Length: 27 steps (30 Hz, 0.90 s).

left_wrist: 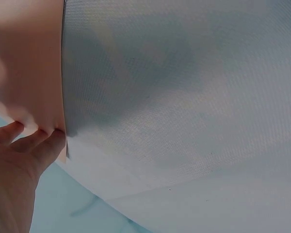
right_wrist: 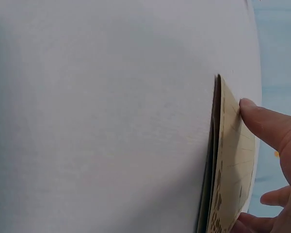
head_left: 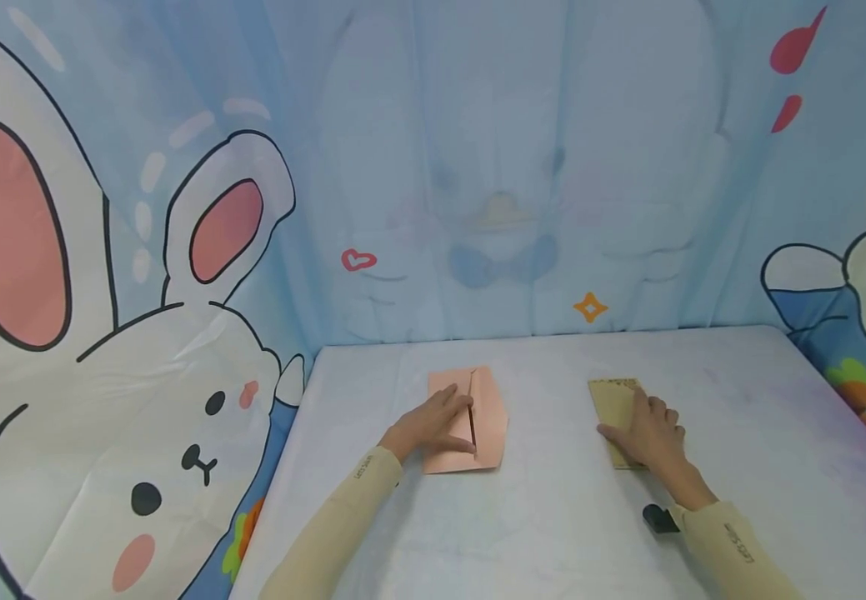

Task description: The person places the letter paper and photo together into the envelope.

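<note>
Right of centre in the head view, the right hand (head_left: 653,429) pinches a yellow card (head_left: 613,404) by its edges; at centre, the left hand (head_left: 428,425) lies spread on a pink envelope (head_left: 490,425). Positioning both seems the step; the next move probably calls for light fingers. Only the right wrist view shows the card's layers.

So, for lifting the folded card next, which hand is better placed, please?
Probably the right hand: it grips the tan folded card by its edges. The left hand rests on the peach envelope, apart from the card.
</note>
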### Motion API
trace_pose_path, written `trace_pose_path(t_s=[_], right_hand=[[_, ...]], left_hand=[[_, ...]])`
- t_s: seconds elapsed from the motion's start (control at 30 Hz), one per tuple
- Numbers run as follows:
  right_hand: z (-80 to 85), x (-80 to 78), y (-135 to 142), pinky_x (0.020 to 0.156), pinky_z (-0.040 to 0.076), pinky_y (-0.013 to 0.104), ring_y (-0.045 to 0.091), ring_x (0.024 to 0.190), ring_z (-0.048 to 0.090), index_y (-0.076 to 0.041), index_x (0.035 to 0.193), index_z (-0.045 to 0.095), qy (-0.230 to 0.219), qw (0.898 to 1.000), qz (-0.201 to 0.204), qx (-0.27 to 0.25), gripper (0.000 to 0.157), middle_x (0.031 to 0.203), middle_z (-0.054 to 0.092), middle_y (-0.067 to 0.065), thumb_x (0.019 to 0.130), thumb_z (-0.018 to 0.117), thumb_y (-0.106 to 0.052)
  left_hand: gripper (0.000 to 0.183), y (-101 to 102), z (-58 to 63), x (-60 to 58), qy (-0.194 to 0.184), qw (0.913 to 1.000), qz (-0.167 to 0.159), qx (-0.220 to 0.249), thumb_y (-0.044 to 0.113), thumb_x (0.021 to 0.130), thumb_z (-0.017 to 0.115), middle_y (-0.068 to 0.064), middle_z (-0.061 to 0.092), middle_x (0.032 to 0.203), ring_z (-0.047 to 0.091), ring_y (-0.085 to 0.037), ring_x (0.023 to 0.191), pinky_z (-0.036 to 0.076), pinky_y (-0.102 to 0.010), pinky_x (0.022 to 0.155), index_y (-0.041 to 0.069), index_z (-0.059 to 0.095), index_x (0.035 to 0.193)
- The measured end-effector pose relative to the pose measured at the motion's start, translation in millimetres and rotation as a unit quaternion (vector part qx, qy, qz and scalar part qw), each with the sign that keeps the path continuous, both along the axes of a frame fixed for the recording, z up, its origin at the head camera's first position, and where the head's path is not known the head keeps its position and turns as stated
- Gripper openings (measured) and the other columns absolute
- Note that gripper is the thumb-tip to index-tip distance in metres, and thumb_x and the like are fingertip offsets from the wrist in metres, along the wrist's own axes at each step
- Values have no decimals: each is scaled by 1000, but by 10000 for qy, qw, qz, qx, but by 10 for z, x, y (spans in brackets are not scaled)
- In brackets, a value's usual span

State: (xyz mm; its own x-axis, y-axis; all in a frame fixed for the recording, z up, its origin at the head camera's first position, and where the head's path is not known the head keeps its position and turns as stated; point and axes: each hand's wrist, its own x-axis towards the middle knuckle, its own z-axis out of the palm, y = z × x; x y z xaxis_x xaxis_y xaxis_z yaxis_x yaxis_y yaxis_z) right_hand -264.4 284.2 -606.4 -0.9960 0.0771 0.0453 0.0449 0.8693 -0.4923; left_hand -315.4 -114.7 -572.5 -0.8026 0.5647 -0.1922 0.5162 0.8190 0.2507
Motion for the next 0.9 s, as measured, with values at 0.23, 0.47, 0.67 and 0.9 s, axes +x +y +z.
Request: trace_pose_path(t_s=[0.23, 0.47, 0.67, 0.9], right_hand=[[25, -59, 76, 85, 35, 75, 72, 116, 27, 17, 151, 10, -85, 9995, 62, -296, 117, 130, 22, 56, 82, 80, -46], [-6, -91, 137, 83, 44, 66, 63, 109, 41, 18, 151, 10, -11, 9971, 234, -724, 103, 125, 28, 51, 90, 75, -32], [118, -53, 207, 93, 43, 68, 61, 111, 43, 22, 148, 13, -246, 9954, 304, -871, 69, 129, 30, 54, 94, 50, 1], [132, -16, 300, 83, 43, 53, 42, 94, 47, 20, 150, 11, -561, 9928, 96, -1049, 69, 133, 35, 48, 85, 33, 12]], left_hand=[[87, 13, 3, -5, 81, 9999, -98, -50, 72, 84, 63, -13, 15, 169, 21, -28, 156, 35, -46, 119, 30, 32, 154], [88, 2, 9, 2, 110, 9999, -72, -66, 72, 84, 64, -13, 16, 168, 21, -28, 155, 36, -46, 119, 30, 32, 154], [88, -3, 12, 9, 104, 9999, -75, -97, 72, 84, 63, -12, 15, 169, 20, -28, 156, 35, -46, 119, 30, 31, 154], [86, 9, 22, 22, 86, 9999, -68, -3, 69, 85, 65, -14, 16, 168, 21, -28, 155, 34, -46, 120, 29, 33, 153]])
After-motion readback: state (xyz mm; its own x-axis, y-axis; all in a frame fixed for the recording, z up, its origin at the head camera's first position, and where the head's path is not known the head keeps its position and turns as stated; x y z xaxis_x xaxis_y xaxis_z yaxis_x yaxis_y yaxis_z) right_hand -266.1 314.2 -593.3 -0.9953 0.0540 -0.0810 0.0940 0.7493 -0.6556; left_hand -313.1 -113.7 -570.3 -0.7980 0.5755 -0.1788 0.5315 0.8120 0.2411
